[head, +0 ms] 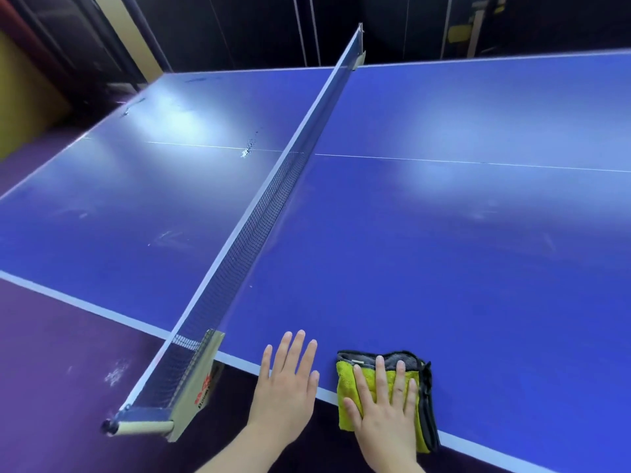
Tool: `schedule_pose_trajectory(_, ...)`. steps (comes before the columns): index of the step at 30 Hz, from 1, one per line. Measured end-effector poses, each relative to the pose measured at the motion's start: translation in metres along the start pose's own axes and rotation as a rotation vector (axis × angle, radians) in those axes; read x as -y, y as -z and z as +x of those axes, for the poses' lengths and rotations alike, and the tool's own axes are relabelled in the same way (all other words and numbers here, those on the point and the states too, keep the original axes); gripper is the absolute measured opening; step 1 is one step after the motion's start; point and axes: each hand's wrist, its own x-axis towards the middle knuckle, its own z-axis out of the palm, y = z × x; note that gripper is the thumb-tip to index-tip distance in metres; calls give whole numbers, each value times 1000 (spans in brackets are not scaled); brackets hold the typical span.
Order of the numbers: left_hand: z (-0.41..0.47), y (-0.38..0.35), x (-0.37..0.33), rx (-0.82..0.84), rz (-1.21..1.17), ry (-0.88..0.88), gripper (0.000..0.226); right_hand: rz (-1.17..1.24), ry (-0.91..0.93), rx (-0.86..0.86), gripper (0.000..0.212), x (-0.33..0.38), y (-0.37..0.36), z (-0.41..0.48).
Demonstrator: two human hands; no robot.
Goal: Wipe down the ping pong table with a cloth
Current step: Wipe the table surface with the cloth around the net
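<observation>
Our right hand (386, 407) presses flat on the cloth (348, 380), left hand (286, 380) flat at the worktop (409, 250) edge, neither gripping; the cloth (overhanging that edge) could slip off.

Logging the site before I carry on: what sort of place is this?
Probably an indoor games or sports room: a blue ping pong table with its net clamped across, a purple sports-style floor beneath, and dark wall panels behind.

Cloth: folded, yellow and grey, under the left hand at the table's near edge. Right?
No, wrong hand. The head view shows the cloth under the right hand at the near edge of the table; the left hand is flat beside it, holding nothing.
</observation>
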Motion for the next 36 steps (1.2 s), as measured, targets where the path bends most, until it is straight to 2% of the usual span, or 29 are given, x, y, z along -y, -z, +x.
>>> schedule_pose_trajectory(9, 62, 58, 103, -120, 55, -34, 55, 20, 42, 72, 64, 106, -25, 46)
schedule_pose_trajectory(15, 96, 70, 182, -196, 39, -123, 55, 6, -28, 67, 63, 190, -43, 78)
schedule_pose_trajectory(21, 107, 62, 278, -360, -168, -188, 44, -12, -95, 50, 62, 267, -66, 98)
schedule_pose_trajectory(23, 109, 49, 307, -387, -236, -162, 42, -29, -125, 32, 62, 283, -71, 104)
schedule_pose_trajectory(26, 109, 16, 342, -328, -286, -68, 45, -71, -156, 26, 61, 291, -76, 105)
schedule_pose_trajectory(29, 101, -22, 357, -168, -243, -32, 54, -84, -197, 22, 60, 295, -78, 110)
schedule_pose_trajectory(33, 90, -66, 347, 2, -190, -141, 64, -89, -221, -19, 58, 300, -81, 118)
schedule_pose_trajectory(36, 93, -85, 333, 34, -173, -198, 64, -87, -238, -50, 57, 298, -83, 130)
